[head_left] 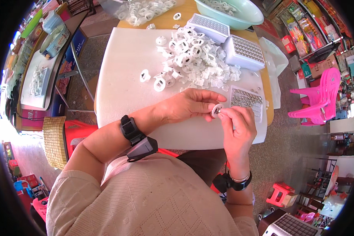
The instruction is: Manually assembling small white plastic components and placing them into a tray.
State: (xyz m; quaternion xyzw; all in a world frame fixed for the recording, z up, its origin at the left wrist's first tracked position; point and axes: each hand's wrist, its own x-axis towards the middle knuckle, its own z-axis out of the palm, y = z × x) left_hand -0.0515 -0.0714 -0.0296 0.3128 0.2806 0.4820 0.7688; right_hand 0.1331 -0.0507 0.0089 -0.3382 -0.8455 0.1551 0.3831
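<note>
Over the near edge of the white tabletop, my left hand (188, 106) pinches a small round white plastic part (217, 110) between thumb and fingers. The part is tilted and has a dark slot in its middle. My right hand (239, 124) meets it from the right, thumb and forefinger pressed together at its face; whatever is between those fingertips is too small to make out. Just beyond the right hand lies a shallow clear tray (246, 100) of small shiny metal pieces. A large heap of white plastic parts (196, 53) spreads farther back, with several slotted round ones on its left side.
Two white trays with rows of small pieces, one far (210, 27) and one nearer (244, 51), stand right of the heap. A pale green basin (232, 15) and a bag of white rings (139, 11) sit at the back. Pink chairs (318, 96) stand to the right.
</note>
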